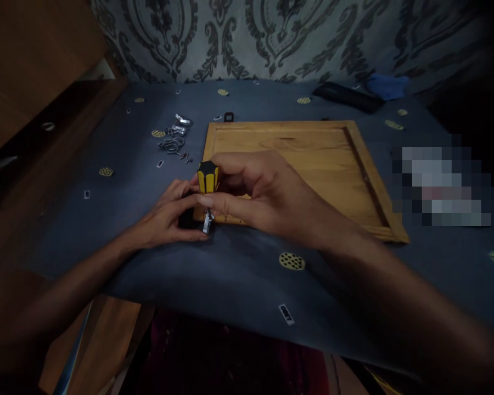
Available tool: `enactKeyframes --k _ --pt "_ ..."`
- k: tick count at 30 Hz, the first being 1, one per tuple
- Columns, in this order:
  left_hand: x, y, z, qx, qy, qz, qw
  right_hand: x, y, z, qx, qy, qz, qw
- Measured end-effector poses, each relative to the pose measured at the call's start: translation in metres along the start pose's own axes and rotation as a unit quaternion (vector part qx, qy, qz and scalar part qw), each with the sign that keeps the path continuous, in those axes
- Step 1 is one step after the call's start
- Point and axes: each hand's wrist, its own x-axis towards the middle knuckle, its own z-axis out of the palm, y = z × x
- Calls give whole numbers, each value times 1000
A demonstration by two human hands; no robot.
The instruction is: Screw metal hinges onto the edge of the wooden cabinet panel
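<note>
You hold one screwdriver (208,176), yellow and black at the handle. Its long axis stands nearly upright, with the butt up towards you and the shaft pointing down. It sits at the near left corner of the single wooden panel (296,159), which lies flat on the blue cloth (239,274) with its raised rim facing up.

Your right hand (263,195) is closed around the handle, the fingers wrapped from the right. Your left hand (168,216) rests on the cloth, its thumb and fingertips pinched on one small metal fitting (207,224) at the foot of the shaft.

A heap of metal hardware (175,137) lies loose on the cloth, well apart to the far left; its pieces overlap too much to count. At the far right edge lie one dark flat object (348,97) and one blue rag (389,86), just beside each other.
</note>
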Motion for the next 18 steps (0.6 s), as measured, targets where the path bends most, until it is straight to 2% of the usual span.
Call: enactKeyframes --k 6,10,14,18 --pt "-1 -4 1 0 6 7 1000 0 8 15 -40 90 13 995" --pt "0 -2 -1 7 -8 3 1000 -1 9 19 -2 111 21 994" --pt "0 -1 -3 18 -18 -3 1000 -1 7 15 48 179 13 983" --pt "0 0 -5 17 -23 4 1000 -2 10 14 45 177 15 983"
